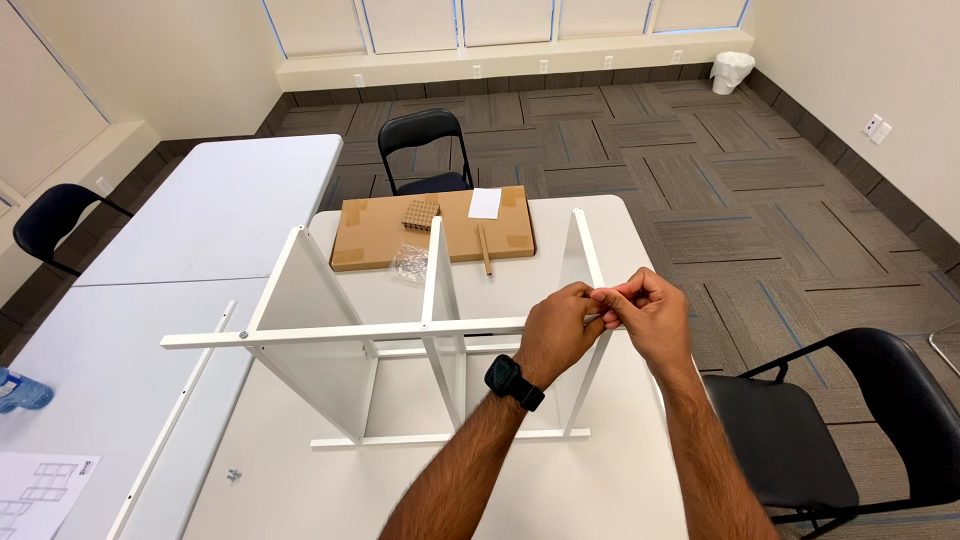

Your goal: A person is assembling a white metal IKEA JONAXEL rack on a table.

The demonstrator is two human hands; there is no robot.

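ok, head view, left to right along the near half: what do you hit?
Water bottle → instruction sheet → loose rail → white frame → left hand → right hand → black chair.

A shelf frame is set mid-table, a cardboard box behind it at the far edge, a chair off the right edge.
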